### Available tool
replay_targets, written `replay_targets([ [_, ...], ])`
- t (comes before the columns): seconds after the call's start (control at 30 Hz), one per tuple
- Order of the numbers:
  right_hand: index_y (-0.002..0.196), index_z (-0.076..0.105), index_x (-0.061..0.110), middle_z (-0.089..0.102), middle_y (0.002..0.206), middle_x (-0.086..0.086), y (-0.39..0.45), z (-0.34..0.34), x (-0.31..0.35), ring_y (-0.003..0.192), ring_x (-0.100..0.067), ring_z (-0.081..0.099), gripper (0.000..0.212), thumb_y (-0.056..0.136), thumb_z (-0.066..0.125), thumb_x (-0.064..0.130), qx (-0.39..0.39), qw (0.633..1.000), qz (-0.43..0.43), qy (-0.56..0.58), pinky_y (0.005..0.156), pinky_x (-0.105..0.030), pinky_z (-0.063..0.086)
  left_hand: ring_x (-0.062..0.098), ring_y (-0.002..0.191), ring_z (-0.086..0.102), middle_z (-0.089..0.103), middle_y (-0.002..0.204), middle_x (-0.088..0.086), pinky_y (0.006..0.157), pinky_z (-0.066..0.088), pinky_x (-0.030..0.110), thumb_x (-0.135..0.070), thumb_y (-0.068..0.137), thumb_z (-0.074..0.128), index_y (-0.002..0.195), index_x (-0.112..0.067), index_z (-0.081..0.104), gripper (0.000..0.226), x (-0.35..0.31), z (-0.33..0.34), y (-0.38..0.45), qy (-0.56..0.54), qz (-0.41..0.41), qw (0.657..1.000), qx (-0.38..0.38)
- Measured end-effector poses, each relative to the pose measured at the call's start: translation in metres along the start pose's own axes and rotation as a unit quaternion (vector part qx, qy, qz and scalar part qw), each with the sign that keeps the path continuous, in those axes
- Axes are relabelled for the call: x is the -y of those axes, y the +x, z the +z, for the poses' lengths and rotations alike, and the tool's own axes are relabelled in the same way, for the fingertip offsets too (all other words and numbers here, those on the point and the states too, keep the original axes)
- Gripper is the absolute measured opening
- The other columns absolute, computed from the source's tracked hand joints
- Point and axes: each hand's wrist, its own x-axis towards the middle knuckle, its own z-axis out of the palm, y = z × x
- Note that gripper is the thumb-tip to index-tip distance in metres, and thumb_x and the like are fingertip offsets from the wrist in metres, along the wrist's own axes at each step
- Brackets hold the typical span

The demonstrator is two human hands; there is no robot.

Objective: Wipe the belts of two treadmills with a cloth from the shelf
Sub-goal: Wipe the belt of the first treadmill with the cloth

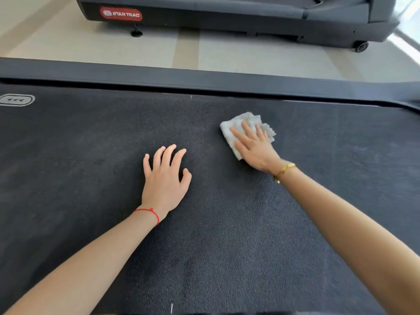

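The right hand (254, 146) presses a folded white cloth (247, 130) flat on the black treadmill belt (227, 235), fingers straight and slightly spread. The left hand (164, 178) rests on the belt beside it, fingers spread wide, holding nothing. Beyond the side rail (204, 76) and a floor strip stands a second treadmill (227, 17).

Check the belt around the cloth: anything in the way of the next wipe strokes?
Nothing visible blocks it. The right hand presses flat on the white cloth, which lies on the belt near the far side rail. The only other thing on the belt is the left hand, resting flat to the cloth's left, apart from it.
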Motion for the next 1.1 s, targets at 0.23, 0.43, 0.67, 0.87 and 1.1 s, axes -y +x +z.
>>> replay_targets([
  [0.23, 0.152, 0.016, 0.043, 0.002, 0.164, 0.008, -0.085, 0.017, 0.022, 0.150, -0.025, -0.009, 0.050, 0.105, 0.032, 0.042, 0.030, 0.989, -0.147, 0.006, 0.119, -0.039, -0.006, 0.026, 0.145, 0.028, 0.039, 0.153, 0.004, 0.120, 0.014, 0.054, -0.033, 0.097, 0.046, 0.144, -0.020, 0.045, 0.049, -0.001, -0.001, -0.003, -0.023, -0.003, 1.000, -0.009],
  [0.43, 0.153, 0.015, 0.042, 0.002, 0.164, 0.004, -0.066, 0.005, 0.003, 0.149, -0.034, -0.008, 0.050, 0.105, 0.029, 0.039, 0.009, 1.000, 0.014, 0.005, 0.120, -0.046, -0.004, 0.027, 0.130, 0.047, 0.057, 0.132, 0.007, 0.116, 0.027, 0.051, -0.017, 0.093, 0.055, 0.127, -0.011, 0.062, 0.035, 0.002, -0.004, -0.010, -0.104, 0.006, 0.992, -0.069],
  [0.67, 0.153, 0.014, 0.043, 0.001, 0.164, 0.007, -0.158, 0.030, 0.061, 0.149, -0.032, -0.013, 0.050, 0.104, 0.027, 0.042, 0.008, 0.991, -0.135, -0.002, 0.119, -0.044, -0.012, 0.025, 0.134, 0.042, 0.054, 0.136, 0.007, 0.118, 0.022, 0.048, -0.020, 0.092, 0.058, 0.130, -0.011, 0.061, 0.039, 0.005, -0.006, -0.011, -0.125, 0.016, 0.991, -0.044],
  [0.87, 0.152, 0.012, 0.047, -0.004, 0.163, 0.014, -0.202, 0.038, 0.059, 0.149, -0.022, -0.018, 0.050, 0.104, 0.027, 0.047, 0.026, 0.980, -0.199, -0.016, 0.120, -0.036, -0.012, 0.024, 0.148, 0.023, 0.036, 0.155, 0.006, 0.122, 0.010, 0.050, -0.023, 0.101, 0.044, 0.145, -0.011, 0.043, 0.046, -0.003, -0.004, -0.022, -0.081, 0.001, 0.997, -0.001],
  [1.1, 0.153, 0.012, 0.043, -0.002, 0.164, 0.006, -0.142, 0.021, 0.032, 0.149, -0.033, -0.012, 0.051, 0.105, 0.028, 0.041, 0.006, 1.000, -0.004, -0.018, 0.119, -0.042, -0.010, 0.024, 0.150, 0.019, 0.031, 0.159, 0.005, 0.123, 0.009, 0.050, -0.028, 0.102, 0.041, 0.149, -0.016, 0.038, 0.049, 0.001, -0.002, -0.042, -0.067, 0.008, 0.998, 0.005],
])
